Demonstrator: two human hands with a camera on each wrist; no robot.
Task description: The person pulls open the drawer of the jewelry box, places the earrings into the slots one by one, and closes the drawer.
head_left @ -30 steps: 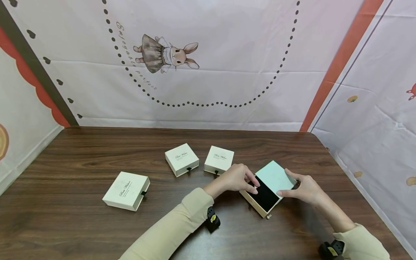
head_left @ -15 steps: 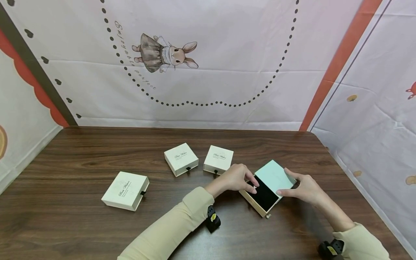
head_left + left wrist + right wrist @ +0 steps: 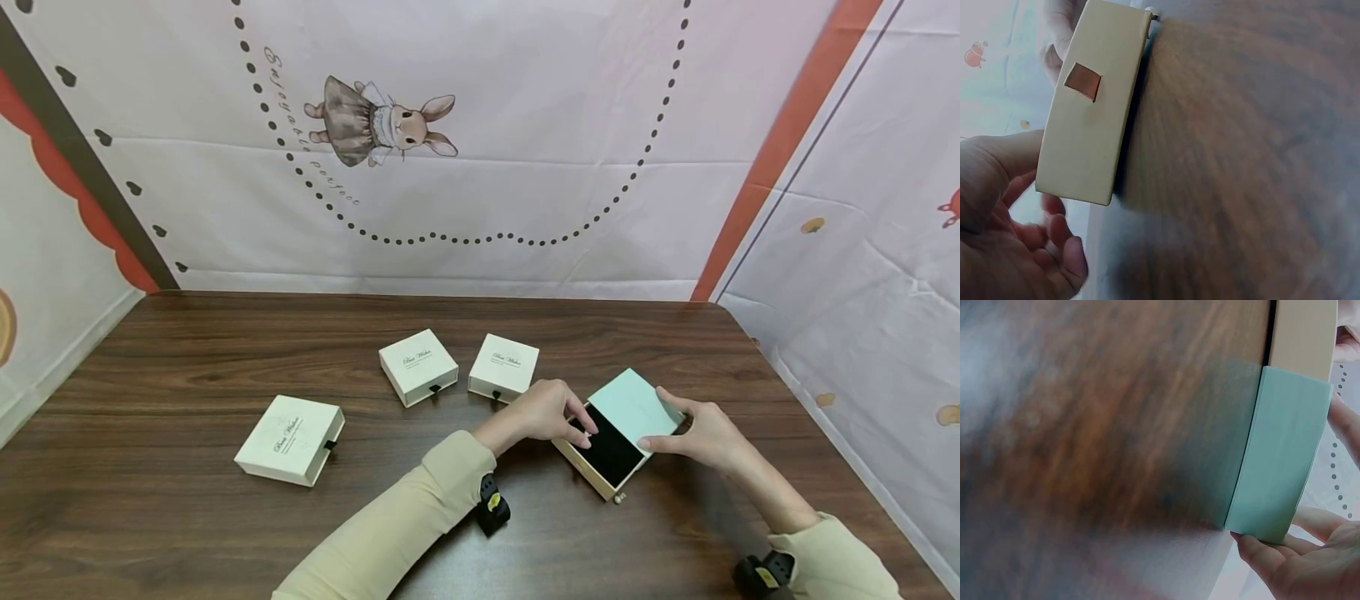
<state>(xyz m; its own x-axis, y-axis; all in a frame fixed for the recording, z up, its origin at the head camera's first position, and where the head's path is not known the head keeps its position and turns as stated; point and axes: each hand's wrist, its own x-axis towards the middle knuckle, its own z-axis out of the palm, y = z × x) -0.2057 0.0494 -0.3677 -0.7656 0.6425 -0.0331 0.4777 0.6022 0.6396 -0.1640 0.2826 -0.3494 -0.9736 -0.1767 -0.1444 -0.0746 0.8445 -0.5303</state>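
A drawer-style gift box sits at the right of the table, its mint-green sleeve (image 3: pixel 630 404) slid partway off a cream tray (image 3: pixel 588 477) lined in black. My right hand (image 3: pixel 705 433) grips the sleeve, thumb on the near edge and fingers on the far one; the right wrist view shows fingertips at the sleeve's lower end (image 3: pixel 1263 525). My left hand (image 3: pixel 546 410) reaches over the tray, thumb and forefinger pinching a small pale piece (image 3: pixel 588 433) against the black lining; its kind is too small to tell. Small pale beads (image 3: pixel 619 498) show at the tray's near corner.
Three white lidded boxes with printed lettering and black ribbon tabs stand on the wooden table (image 3: pixel 187 533): one at left (image 3: pixel 291 440), one at centre (image 3: pixel 417 367), and one (image 3: pixel 504 367) just behind my left wrist. A patterned cloth (image 3: pixel 525 125) hangs behind.
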